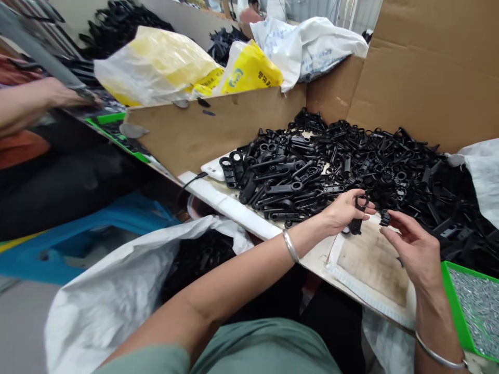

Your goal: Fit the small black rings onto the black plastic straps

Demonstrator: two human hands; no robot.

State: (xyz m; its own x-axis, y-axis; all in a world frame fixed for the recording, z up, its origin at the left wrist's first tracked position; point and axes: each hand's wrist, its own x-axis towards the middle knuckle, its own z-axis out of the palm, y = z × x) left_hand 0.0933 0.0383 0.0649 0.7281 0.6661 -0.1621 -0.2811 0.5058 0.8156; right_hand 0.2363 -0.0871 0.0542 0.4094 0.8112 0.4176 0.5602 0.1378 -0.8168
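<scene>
Black ring-ended part is pinched in the fingers of the left hand, just above the near side of the tabletop; its ring is up by the fingertips and its solid end hangs down, a grip that seems meant to leave the body of the part exposed. The right hand has a small ribbed black piece between thumb and fingers; the two pieces are near each other but apart, held up, I would guess, so that both can be seen and turned freely.

Under the hands lies a worn brown pad with a pale edge; it probably gives a steady, softer place to work. Beyond it spreads a big heap of black parts, close enough for either hand to reach; the cardboard wall behind likely stops them from sliding off. On the right, a green tray holds loose metal pins; its sides presumably stop such small things from scattering, and it sits handily beside the right forearm.

Below the tabletop edge, a white sack gapes open with dark pieces inside, perhaps so things can drop straight in; at far left another person's arm reaches across.
</scene>
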